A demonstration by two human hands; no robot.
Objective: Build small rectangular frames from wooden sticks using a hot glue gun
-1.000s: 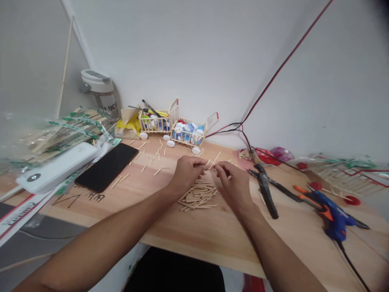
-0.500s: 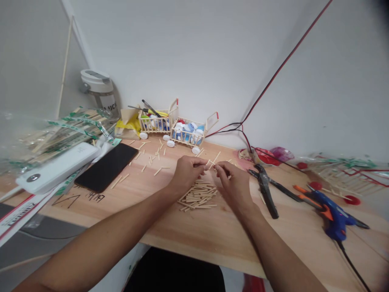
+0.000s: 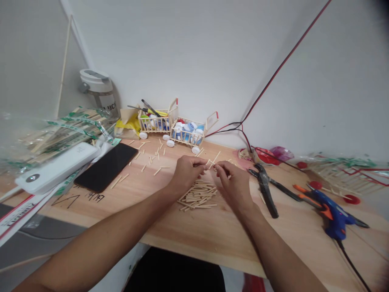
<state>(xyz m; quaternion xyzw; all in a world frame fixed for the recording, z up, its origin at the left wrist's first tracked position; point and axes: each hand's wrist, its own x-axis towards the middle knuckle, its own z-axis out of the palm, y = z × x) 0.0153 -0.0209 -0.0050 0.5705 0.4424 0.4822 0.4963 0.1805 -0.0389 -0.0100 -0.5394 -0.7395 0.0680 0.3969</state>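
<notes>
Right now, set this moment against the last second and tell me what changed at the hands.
Nothing visibly changed. The left hand and right hand stay raised, their fingers close together by a thin wooden stick, above the pile of wooden sticks. The pliers and glue gun stay put.

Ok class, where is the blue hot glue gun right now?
The blue hot glue gun lies at the right end of the wooden tabletop in the head view, just right of the black pliers.
</notes>
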